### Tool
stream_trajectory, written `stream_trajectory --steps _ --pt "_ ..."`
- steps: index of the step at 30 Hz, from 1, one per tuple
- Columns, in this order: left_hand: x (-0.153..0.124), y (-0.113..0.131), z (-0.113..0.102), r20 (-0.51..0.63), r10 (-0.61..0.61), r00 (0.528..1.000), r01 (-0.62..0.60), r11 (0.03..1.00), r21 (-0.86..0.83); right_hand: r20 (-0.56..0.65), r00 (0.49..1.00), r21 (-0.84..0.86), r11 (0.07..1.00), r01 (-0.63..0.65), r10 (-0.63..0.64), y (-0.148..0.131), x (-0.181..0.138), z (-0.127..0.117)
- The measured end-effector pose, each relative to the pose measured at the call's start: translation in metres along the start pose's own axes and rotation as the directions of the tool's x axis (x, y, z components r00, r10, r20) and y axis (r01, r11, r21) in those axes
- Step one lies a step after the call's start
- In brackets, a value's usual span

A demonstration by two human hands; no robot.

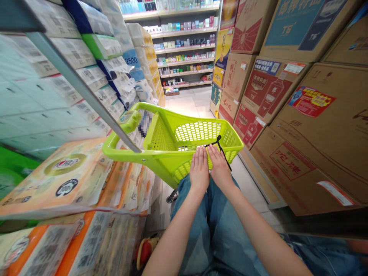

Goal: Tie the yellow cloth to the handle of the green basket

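Observation:
A lime-green plastic shopping cart [161,153] stands in a store aisle in front of me, its basket empty as far as I can see. My left hand [199,168] and my right hand [220,166] lie side by side on the cart's near rim, fingers stretched forward and flat over the mesh wall. A thin black cord [218,143] runs from the rim past my right hand's fingers. Whether either hand pinches the cord is hidden. My legs in blue jeans [212,222] are just behind the cart.
Shelves of packaged tissue and paper rolls [71,172] crowd the left side. Stacked brown cartons [310,115] wall the right. The tiled aisle floor [189,101] leads to far shelves of small goods [184,42]. A red and yellow object [145,251] lies on the floor.

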State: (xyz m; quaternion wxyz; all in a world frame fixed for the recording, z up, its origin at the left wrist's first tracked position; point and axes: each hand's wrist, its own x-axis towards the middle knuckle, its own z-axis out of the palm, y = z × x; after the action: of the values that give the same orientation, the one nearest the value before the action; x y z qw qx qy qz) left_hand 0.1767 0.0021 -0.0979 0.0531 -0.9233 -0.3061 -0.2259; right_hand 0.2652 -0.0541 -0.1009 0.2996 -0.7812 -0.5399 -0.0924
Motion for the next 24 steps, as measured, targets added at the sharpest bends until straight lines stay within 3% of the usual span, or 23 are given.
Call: stream_trajectory --steps 5,12,15,17,20,24 --pt "-0.001 0.001 -0.002 -0.023 0.009 1.0 -0.01 1.0 -0.03 0.005 1.0 0.039 0.999 0.031 -0.031 0.041 -0.005 -0.016" --pt "-0.002 0.001 -0.002 -0.009 0.005 1.0 -0.005 1.0 -0.025 -0.095 0.985 0.028 0.99 -0.141 0.143 0.118 -0.011 -0.029" --pt "-0.002 0.001 -0.001 -0.01 0.006 1.0 -0.006 1.0 -0.026 -0.097 0.972 0.024 0.977 -0.212 0.213 0.131 -0.009 -0.032" --pt "-0.002 0.001 -0.001 -0.012 0.006 1.0 -0.006 1.0 -0.027 -0.112 0.957 0.0 0.963 -0.269 0.267 0.122 -0.006 -0.032" --pt "-0.002 0.001 0.0 -0.021 0.002 1.0 -0.002 1.0 -0.027 -0.12 0.952 -0.056 0.956 -0.288 0.28 0.084 0.0 -0.025" --pt "-0.001 0.0 0.001 -0.016 0.002 1.0 -0.002 1.0 -0.018 -0.041 0.992 -0.043 0.992 -0.119 0.117 0.019 0.005 -0.006"
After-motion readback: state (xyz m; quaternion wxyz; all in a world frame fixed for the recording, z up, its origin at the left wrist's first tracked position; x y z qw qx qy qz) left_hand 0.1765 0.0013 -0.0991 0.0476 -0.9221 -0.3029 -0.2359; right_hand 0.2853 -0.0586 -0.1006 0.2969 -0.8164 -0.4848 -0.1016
